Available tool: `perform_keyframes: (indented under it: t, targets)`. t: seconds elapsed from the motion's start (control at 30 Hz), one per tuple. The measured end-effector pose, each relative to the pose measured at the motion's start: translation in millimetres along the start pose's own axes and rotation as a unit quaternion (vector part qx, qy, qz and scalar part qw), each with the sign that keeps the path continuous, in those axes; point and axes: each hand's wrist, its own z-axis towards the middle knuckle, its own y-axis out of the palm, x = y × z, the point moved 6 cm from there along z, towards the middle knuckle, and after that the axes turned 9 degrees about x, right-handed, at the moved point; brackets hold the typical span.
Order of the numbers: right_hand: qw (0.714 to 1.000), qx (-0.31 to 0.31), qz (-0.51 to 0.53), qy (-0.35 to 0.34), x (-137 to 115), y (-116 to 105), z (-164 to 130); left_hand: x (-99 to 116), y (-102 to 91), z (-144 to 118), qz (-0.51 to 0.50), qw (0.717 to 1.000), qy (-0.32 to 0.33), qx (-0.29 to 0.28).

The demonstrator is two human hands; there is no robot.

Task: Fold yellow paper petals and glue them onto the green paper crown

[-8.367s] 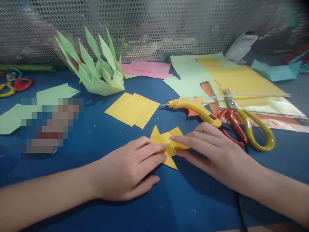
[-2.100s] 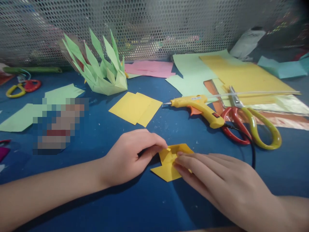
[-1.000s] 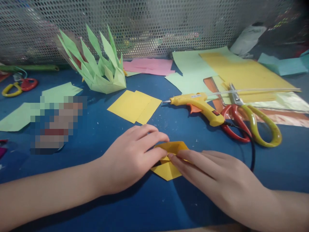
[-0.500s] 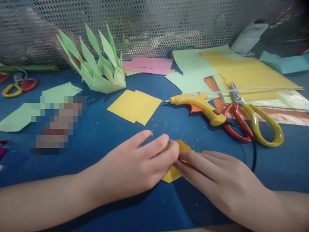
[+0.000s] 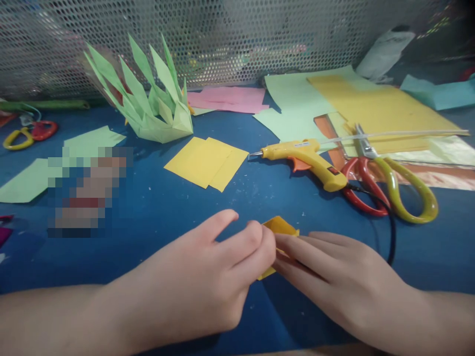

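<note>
A small folded yellow paper piece (image 5: 279,226) lies on the blue table, mostly hidden under my fingers. My left hand (image 5: 208,277) curls over its left side and pinches it with thumb and fingertips. My right hand (image 5: 334,277) lies flat, and its fingertips press down on the paper's right side. The two hands meet over the paper.
Behind the hands lie yellow paper squares (image 5: 206,161), a yellow glue gun (image 5: 306,157) with a black cord, and red-and-yellow scissors (image 5: 386,180). A green folded paper crown shape (image 5: 148,101) stands at the back left. Coloured sheets (image 5: 356,106) are stacked at the right. A mesh wall (image 5: 237,39) closes the back.
The yellow piece has been folded smaller. My left hand moved right and curled over it, so most of it is hidden now; the right hand stayed pressed on it.
</note>
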Motion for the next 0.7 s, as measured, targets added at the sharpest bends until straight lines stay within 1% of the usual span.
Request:
perform_keyframes:
  t: [0.1,0.17,0.27,0.4,0.6,0.7]
  targets:
    - [1.000,-0.002,0.014,0.025,2.1,2.6,-1.0,6.0,-1.2,-1.6,0.017,1.000,-0.019,0.002]
    - [0.999,-0.004,0.019,0.026,2.7,3.7,-1.8,7.8,-0.5,-2.4,0.030,0.999,-0.035,0.006]
    - [1.000,-0.006,0.018,0.018,3.1,4.8,-4.0,6.1,-0.9,-2.6,0.041,0.997,-0.054,0.034]
    - [0.998,0.014,0.033,0.047,7.4,4.3,-7.8,1.2,0.8,-3.2,0.031,0.996,-0.062,0.049]
    - [0.999,-0.006,0.028,0.019,3.9,5.1,-7.0,-6.3,1.2,-4.5,0.027,0.996,-0.077,0.046]
    - [1.000,-0.011,0.024,0.018,2.8,4.1,-6.4,-8.3,1.9,-4.1,-0.009,0.996,-0.080,0.044]
